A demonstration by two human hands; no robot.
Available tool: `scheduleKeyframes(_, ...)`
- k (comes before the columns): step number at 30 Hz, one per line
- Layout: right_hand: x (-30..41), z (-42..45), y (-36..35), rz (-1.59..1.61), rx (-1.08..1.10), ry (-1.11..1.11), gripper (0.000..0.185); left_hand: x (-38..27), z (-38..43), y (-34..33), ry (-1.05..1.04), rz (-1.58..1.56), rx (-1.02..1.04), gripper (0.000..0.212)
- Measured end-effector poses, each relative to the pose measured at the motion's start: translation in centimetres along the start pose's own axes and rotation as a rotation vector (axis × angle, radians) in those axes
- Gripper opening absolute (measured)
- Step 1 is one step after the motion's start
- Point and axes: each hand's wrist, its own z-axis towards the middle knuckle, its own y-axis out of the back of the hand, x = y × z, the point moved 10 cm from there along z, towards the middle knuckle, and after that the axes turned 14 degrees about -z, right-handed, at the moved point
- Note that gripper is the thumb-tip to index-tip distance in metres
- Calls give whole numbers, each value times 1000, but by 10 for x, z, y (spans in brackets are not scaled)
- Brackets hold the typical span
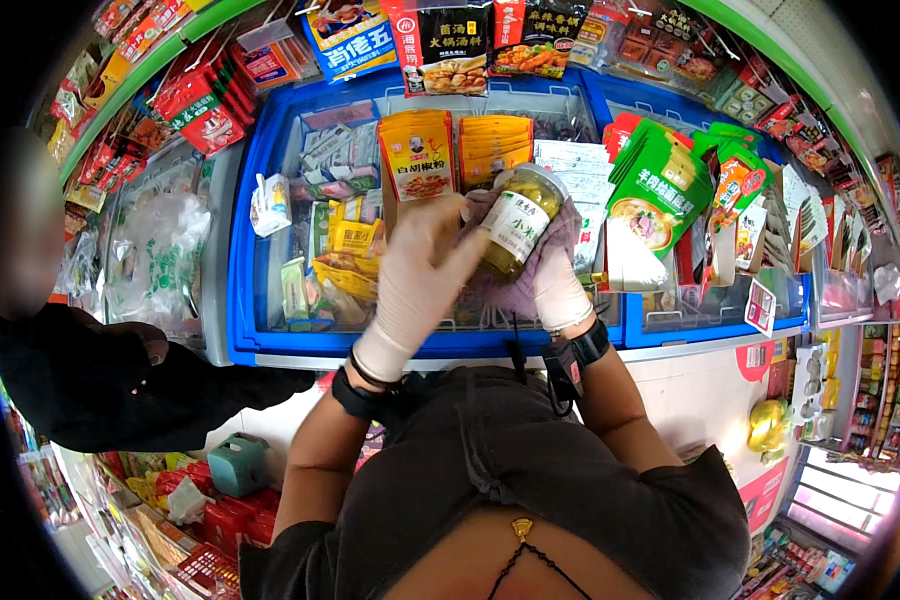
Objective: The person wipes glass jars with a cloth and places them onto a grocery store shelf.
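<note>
My right hand (560, 289), in a pale glove, holds a purple cloth (514, 294) under and around a glass jar of pickled green peppers (521, 221). The jar is tilted, its lid towards the upper right, and its label bears writing. My left hand (424, 262), gloved too, is just left of the jar with its fingers apart; it seems to hold nothing, and whether it touches the jar I cannot tell. Both hands are above a blue-framed chest freezer (300, 346). Yellow seasoning packets (418, 157) stand behind my left hand.
Green soup-base packets (656, 187) and white packets (574, 169) stand on the freezer, right of the jar. Hanging packets (446, 49) line the back. A tissue pack (271, 204) lies on the left. A person in dark clothes (120, 382) is close by at the left.
</note>
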Motion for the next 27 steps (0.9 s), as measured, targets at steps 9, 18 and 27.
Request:
scheduleKeyframes(9, 21, -33, -7, -1126, -206, 245, 48, 11, -24, -42, 104, 266, 195, 84)
scheduleKeyframes(18, 78, -59, -6, -1583, -450, 620, 43, 12, -34, -46, 98, -164, 279, 85)
scheduleKeyframes(27, 85, -39, -42, -2245, -82, 411, 51, 18, -73, -66, 866, -773, 604, 46)
